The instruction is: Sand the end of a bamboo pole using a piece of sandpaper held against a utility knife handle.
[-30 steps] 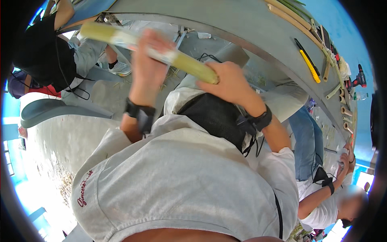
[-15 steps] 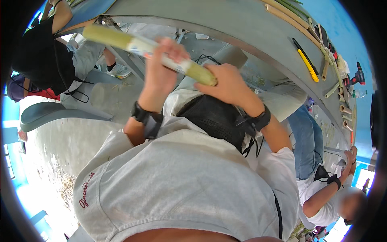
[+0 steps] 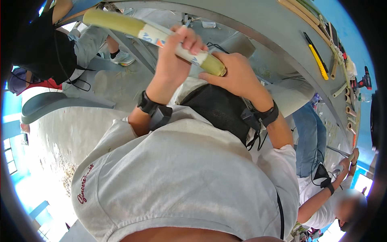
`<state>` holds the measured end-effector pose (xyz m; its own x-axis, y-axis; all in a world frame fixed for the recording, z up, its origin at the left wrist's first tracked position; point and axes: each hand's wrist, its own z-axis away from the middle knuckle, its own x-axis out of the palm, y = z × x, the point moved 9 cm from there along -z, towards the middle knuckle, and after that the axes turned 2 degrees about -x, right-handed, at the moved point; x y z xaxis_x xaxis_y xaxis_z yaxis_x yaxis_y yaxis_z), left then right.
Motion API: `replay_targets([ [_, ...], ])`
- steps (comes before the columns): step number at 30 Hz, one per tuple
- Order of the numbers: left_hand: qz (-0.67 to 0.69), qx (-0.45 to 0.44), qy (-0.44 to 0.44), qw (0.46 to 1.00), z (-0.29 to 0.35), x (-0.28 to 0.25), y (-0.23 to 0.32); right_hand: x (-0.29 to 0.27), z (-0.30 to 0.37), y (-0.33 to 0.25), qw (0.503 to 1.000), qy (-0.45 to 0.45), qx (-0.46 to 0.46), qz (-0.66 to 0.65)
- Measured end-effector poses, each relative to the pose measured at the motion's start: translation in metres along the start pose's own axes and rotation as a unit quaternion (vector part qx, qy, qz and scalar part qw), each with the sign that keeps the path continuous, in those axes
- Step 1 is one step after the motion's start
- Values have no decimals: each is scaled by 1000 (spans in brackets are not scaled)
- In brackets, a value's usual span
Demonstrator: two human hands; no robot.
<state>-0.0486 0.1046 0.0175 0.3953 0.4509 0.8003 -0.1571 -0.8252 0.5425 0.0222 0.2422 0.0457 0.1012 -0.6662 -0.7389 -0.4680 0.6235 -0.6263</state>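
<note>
A pale green bamboo tube (image 3: 117, 21) slants across in front of me, its left end higher in the picture. Around its middle lies a white printed sheet (image 3: 152, 34), and my left hand (image 3: 177, 56) is closed over that sheet and the tube. My right hand (image 3: 237, 73) grips the tube's right end, the thumb below the cut edge and the fingers over the far side. The tube is held above my lap, apart from the table. Part of the sheet is hidden under my left fingers.
A grey table (image 3: 258, 24) curves along the far side, carrying a yellow utility knife (image 3: 318, 60), bamboo strips (image 3: 300, 18), short bamboo pieces (image 3: 350, 111) and a cordless drill (image 3: 365, 80). One person in black (image 3: 38, 56) sits at left, another (image 3: 318, 201) at right. A grey stool (image 3: 52, 107) stands at left.
My left hand and the white sheet have slid along the tube toward my right hand, baring more green on the left. My right hand stays on its end. The whole view has shifted slightly.
</note>
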Motion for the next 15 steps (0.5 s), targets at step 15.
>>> replay_targets([
  [15, -336, -196, 57, 919, 18, -85, 55, 21, 84, 46, 961, -157, 121, -192],
])
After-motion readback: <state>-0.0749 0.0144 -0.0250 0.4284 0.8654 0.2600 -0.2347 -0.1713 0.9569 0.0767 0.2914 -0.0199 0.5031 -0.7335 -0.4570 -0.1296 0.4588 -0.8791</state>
